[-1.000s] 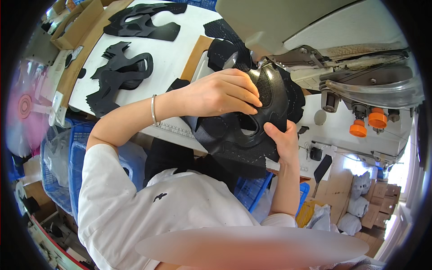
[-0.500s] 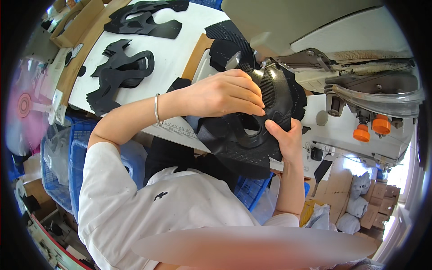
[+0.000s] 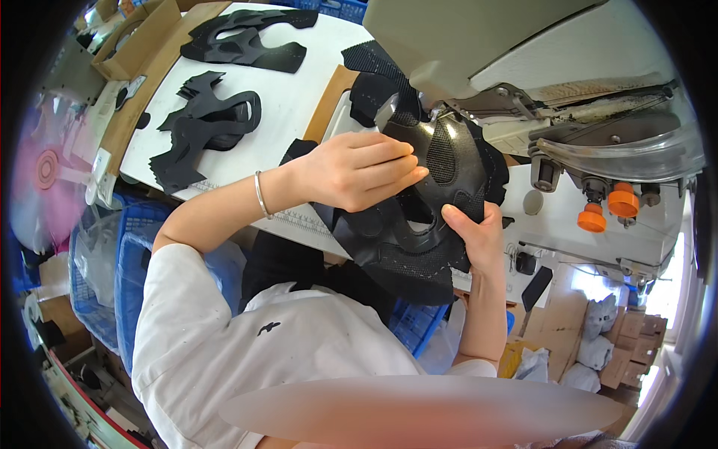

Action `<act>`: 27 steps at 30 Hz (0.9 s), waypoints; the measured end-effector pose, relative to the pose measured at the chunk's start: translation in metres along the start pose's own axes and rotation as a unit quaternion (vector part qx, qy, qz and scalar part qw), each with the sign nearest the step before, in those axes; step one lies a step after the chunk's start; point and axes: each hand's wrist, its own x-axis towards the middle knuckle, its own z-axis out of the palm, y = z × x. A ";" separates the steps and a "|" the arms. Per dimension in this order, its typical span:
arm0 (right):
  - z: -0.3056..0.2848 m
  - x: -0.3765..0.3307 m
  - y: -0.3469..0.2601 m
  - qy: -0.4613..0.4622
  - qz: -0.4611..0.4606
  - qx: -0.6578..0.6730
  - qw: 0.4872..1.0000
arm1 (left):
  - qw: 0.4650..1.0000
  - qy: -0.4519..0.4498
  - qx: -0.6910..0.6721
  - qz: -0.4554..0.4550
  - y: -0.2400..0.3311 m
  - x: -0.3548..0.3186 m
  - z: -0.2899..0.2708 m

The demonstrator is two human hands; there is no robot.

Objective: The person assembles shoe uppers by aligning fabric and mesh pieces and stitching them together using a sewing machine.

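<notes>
A black shoe upper [image 3: 407,258] of mesh and smooth panels lies under the sewing machine head [image 3: 479,45], bent over the machine bed. At its right edge my right hand [image 3: 479,228] grips it, thumb on top and the other fingers hidden beneath. Over its left part hovers my left hand [image 3: 366,172], fingers curled and pressed together. Whether a thread or anything else is in that pinch is too small to see. Light from the machine falls on the upper near the presser foot [image 3: 437,112].
More black upper pieces [image 3: 206,127] lie stacked on the white table [image 3: 292,105], with another stack [image 3: 250,41] farther back. Orange knobs [image 3: 623,200] stick out of the machine at right. Blue crates [image 3: 134,224] stand at left, near a pink fan [image 3: 46,170]. Cartons [image 3: 632,337] are piled at lower right.
My left hand has drawn back a little to the left, away from the middle of the upper. My right hand keeps its grip at the right edge. The view has shifted slightly.
</notes>
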 end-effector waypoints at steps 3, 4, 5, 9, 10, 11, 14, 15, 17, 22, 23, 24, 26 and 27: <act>0.000 0.000 -0.001 0.000 0.001 0.004 1.000 | 0.999 0.022 0.033 0.036 0.000 0.001 0.002; 0.000 -0.001 -0.002 -0.004 -0.005 0.006 1.000 | 0.998 0.031 0.036 0.034 -0.001 0.002 0.002; 0.000 -0.001 -0.002 -0.008 0.007 0.010 1.000 | 0.995 0.040 0.060 0.065 -0.002 0.002 0.001; 0.000 -0.003 -0.002 0.001 0.018 0.008 1.000 | 0.981 0.045 0.149 0.117 -0.002 0.000 -0.004; 0.000 -0.003 -0.002 0.004 0.018 0.008 1.000 | 0.983 0.032 0.140 0.118 -0.003 0.000 -0.004; 0.001 -0.002 -0.001 -0.008 0.007 0.014 1.000 | 0.982 0.045 0.143 0.116 -0.003 -0.001 -0.005; 0.004 -0.002 0.002 0.003 0.010 0.012 1.000 | 0.990 0.007 0.103 0.093 -0.001 -0.004 -0.003; 0.004 -0.002 0.002 -0.004 -0.004 0.022 1.000 | 0.990 0.014 0.105 0.092 -0.001 -0.005 -0.002; 0.004 -0.002 0.002 -0.007 0.002 0.020 1.000 | 0.992 0.021 0.097 0.077 0.001 -0.006 -0.001; 0.012 -0.007 0.004 0.005 -0.023 0.008 1.000 | 0.991 0.032 0.097 0.083 -0.003 -0.009 -0.002; 0.014 -0.009 0.005 0.018 -0.037 0.002 0.999 | 0.992 0.029 0.089 0.088 -0.004 -0.010 -0.002; 0.017 -0.010 0.006 0.025 -0.043 -0.019 0.999 | 0.991 0.039 0.095 0.081 -0.006 -0.010 -0.003; 0.018 -0.010 0.007 0.021 -0.053 -0.023 0.998 | 0.991 0.036 0.087 0.094 -0.008 -0.011 -0.003; 0.018 -0.009 0.007 0.024 -0.057 -0.026 0.998 | 0.991 0.046 0.090 0.090 -0.008 -0.010 -0.003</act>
